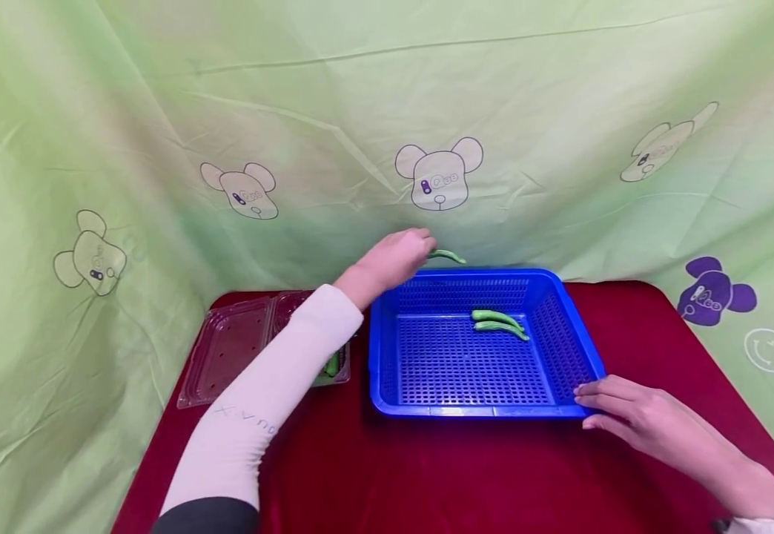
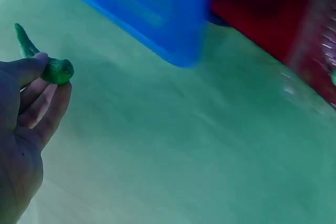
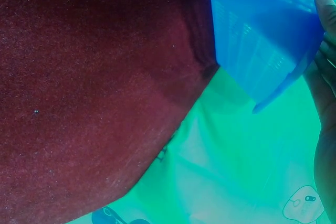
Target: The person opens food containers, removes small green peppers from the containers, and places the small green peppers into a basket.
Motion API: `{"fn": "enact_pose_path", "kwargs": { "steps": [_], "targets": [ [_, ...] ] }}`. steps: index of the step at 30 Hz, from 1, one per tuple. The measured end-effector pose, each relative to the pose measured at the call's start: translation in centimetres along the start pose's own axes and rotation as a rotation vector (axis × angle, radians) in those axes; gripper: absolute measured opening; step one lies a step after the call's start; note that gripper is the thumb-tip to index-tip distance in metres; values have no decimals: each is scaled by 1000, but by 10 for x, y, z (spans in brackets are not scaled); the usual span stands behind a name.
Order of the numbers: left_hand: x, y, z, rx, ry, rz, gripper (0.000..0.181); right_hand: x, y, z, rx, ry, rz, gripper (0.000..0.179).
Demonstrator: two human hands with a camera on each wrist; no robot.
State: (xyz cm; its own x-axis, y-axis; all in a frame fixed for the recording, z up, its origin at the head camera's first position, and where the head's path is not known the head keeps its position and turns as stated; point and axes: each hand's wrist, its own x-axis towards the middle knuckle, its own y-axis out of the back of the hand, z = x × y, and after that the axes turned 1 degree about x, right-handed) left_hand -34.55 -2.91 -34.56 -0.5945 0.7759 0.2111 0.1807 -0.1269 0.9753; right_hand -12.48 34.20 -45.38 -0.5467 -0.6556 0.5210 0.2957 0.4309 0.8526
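Note:
My left hand [image 1: 397, 257] is raised over the far left corner of the blue basket [image 1: 494, 411]. It pinches a slim green chili pepper [image 2: 58, 72] between thumb and fingertips, its thin tip pointing away past the basket's back rim in the head view. Two more green chili peppers [image 1: 497, 319] lie side by side on the basket floor, toward the back right. At the basket's near right corner, my right hand [image 1: 640, 411] grips the rim, thumb on one side and fingers on the other, as the right wrist view shows.
Left of the basket sits an open clear plastic box [image 1: 227, 348], partly hidden behind my left sleeve, with green peppers [image 1: 332, 365] at its right end. A dark red cloth [image 1: 427, 475] covers the table. Green curtains [image 1: 333, 111] with mouse drawings hang around the back and sides.

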Motion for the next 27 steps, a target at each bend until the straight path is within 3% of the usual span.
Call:
{"fn": "enact_pose_path", "kwargs": {
  "steps": [5, 9, 16, 21, 27],
  "targets": [
    [29, -4, 29, 79, -66, -69, 22, -2, 0, -1, 42, -31, -34, 50],
    [47, -11, 51, 110, -70, -122, 23, -2, 0, 0, 49, -31, -32, 50],
    [78, -39, 98, 54, -61, -229, 24, -4, 2, -1, 40, -42, -32, 52],
    [83, -69, 124, 53, -78, -262, 22, -6, -1, -4, 61, -52, -24, 51],
    [71, -93, 134, 61, -90, -294, 26, -2, -6, -3, 64, -11, 36, 48]
  ]
}}
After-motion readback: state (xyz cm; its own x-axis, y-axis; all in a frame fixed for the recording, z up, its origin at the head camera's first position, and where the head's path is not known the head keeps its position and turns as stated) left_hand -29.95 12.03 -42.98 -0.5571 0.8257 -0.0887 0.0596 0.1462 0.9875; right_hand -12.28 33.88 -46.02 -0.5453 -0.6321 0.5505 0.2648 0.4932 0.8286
